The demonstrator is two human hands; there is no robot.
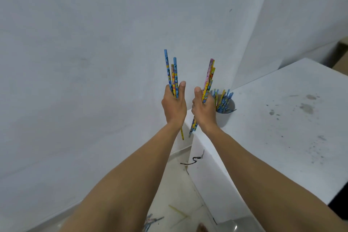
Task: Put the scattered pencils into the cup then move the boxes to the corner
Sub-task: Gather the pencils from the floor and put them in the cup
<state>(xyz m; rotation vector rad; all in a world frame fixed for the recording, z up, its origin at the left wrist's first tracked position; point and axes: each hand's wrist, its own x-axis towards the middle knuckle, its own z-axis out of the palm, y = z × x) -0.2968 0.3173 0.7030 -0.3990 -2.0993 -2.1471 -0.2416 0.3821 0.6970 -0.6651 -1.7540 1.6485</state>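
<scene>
My left hand (174, 106) grips a small bundle of blue and yellow patterned pencils (171, 73), held upright in front of the white wall. A second bundle of pink, yellow and blue pencils (209, 79) is gripped upright by my right hand (204, 110). Just right of that hand stands a grey cup (227, 115) at the corner of a white table (273, 137), with several pencils (223, 100) standing in it. More pencils (152, 221) lie on the floor at the bottom of the view. No boxes are in view.
White walls (94, 62) fill the left and the back. The table top is stained with dark specks (307, 108). A black cord (194, 160) lies on the tiled floor between wall and table. A yellow stick (178, 211) lies on the floor nearby.
</scene>
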